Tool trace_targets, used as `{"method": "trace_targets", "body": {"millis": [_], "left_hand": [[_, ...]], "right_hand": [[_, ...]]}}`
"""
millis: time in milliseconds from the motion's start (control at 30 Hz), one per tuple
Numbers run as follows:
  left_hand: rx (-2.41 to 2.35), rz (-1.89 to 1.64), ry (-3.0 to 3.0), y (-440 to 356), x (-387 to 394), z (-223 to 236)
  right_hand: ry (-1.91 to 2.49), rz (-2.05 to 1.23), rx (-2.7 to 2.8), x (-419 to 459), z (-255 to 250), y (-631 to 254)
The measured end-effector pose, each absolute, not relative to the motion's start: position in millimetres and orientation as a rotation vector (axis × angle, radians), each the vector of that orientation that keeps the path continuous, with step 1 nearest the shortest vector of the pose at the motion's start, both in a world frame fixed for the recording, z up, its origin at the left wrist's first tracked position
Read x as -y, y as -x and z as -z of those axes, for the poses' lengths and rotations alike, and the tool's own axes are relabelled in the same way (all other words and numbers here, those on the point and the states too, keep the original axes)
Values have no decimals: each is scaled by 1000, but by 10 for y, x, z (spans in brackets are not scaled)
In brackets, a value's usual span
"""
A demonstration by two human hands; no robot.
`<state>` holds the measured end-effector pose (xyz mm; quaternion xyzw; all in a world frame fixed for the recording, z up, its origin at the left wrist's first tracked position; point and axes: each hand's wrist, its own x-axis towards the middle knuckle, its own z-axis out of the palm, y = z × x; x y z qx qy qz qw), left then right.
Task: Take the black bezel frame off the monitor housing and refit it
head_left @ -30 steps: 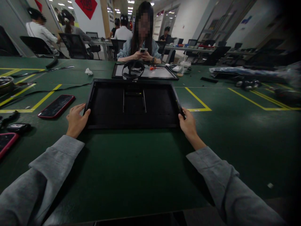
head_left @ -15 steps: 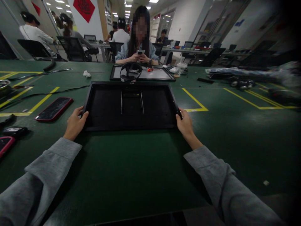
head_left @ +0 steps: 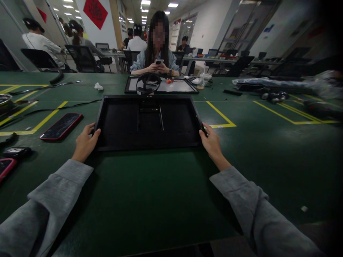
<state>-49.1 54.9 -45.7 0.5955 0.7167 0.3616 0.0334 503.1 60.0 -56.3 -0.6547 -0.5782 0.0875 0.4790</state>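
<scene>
A black monitor housing (head_left: 120, 121), a shallow rectangular shell with a raised rim and two thin metal rails in its middle, lies hollow side up on the green table (head_left: 160, 200). My left hand (head_left: 87, 140) grips its left edge, thumb on the rim and fingers round the outside. On the opposite edge, my right hand (head_left: 211, 141) has the same kind of hold. Just beyond the housing's far edge stands a black ring-shaped piece (head_left: 137, 85); whether the two are joined I cannot tell.
A flat framed panel (head_left: 177, 87) with an orange-red item lies behind the housing. A red-edged phone (head_left: 61, 126) and a small black device (head_left: 17, 152) lie left. Across the table a person (head_left: 154, 66) holds a phone. A plastic cup (head_left: 205, 79) and plastic-wrapped parts (head_left: 268, 84) sit far right.
The view has tilted slightly, so the background sits a little lower. Both hands keep their hold on the housing, which shows no clear movement on the table.
</scene>
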Motion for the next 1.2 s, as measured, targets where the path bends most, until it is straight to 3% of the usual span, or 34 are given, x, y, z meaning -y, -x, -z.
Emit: {"method": "trace_targets", "body": {"millis": [1200], "left_hand": [[-2240, -944, -1699, 349, -480, 269]], "right_hand": [[1576, -127, 1496, -674, 669, -5086]]}}
